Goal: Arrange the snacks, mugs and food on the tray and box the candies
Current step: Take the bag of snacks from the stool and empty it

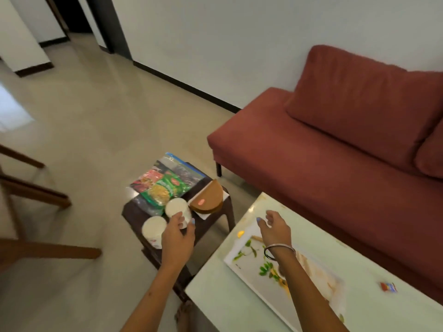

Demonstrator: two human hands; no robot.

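Two white mugs stand on a dark brown stool (208, 226). My left hand (177, 238) is closed around the nearer-right mug (176, 208); the other mug (153, 228) stands just left of it. Behind them lie snack packets in a clear bag (165, 185), with a green packet (163, 191) on top. A brown half-round cake (207, 196) rests on a white plate at the stool's right. My right hand (273, 226) hovers open over the far end of the white leaf-patterned tray (242, 257) on the pale table. A small wrapped candy (388, 287) lies on the table to the right.
A red sofa (335, 152) stands behind the pale table (215, 298). Wooden chair legs (36, 195) reach in from the left over the tiled floor. A small yellow item (240, 233) lies by the tray's far corner.
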